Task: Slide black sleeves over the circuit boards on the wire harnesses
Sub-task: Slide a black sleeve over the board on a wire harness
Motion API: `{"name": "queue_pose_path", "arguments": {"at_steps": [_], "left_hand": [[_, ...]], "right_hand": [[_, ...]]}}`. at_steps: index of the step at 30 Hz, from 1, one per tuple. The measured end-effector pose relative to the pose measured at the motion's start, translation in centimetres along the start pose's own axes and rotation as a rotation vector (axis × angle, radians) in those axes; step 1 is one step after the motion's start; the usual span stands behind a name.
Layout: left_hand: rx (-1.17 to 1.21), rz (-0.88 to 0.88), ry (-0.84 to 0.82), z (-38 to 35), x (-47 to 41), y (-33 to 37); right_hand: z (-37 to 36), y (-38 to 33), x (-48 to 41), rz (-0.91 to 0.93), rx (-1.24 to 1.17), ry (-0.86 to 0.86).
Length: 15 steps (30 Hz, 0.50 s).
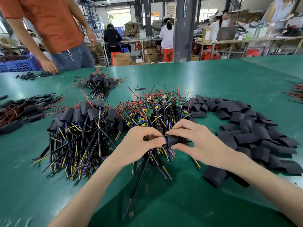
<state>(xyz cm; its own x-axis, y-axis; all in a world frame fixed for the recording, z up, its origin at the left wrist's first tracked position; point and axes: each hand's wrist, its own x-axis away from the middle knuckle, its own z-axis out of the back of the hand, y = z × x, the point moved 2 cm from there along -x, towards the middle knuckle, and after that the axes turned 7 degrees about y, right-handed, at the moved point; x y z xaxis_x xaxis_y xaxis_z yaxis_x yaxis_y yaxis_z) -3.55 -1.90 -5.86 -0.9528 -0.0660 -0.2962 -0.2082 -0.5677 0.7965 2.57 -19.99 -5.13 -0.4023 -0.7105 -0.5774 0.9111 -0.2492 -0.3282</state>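
Your left hand (139,141) pinches wire bundle (141,174) close to its board. Your right hand (193,138) curls round black sleeve (174,140), held right at your left fingertips. Board hidden between your hands, maybe partly inside sleeve, hard to tell.

Job looks about half done. Heap with sleeves on (85,115) sits left. Heap of bare green boards (155,108) sits middle, not done yet. Loose sleeves (246,128) lie right on green surface (213,76), plenty left.

Blue crate (19,64) far left, past surface edge; something dark inside, too far to name.
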Motion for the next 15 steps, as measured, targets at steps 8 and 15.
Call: {"name": "queue_pose_path", "arguments": {"at_steps": [8, 15], "left_hand": [[-0.154, -0.037, 0.051, -0.27, 0.25, 0.24], [-0.087, 0.05, 0.036, -0.59, 0.2, 0.19]], "right_hand": [[0.04, 0.17, -0.01, -0.002, -0.002, -0.118], [-0.74, -0.26, 0.32, 0.021, 0.079, -0.083]]}}
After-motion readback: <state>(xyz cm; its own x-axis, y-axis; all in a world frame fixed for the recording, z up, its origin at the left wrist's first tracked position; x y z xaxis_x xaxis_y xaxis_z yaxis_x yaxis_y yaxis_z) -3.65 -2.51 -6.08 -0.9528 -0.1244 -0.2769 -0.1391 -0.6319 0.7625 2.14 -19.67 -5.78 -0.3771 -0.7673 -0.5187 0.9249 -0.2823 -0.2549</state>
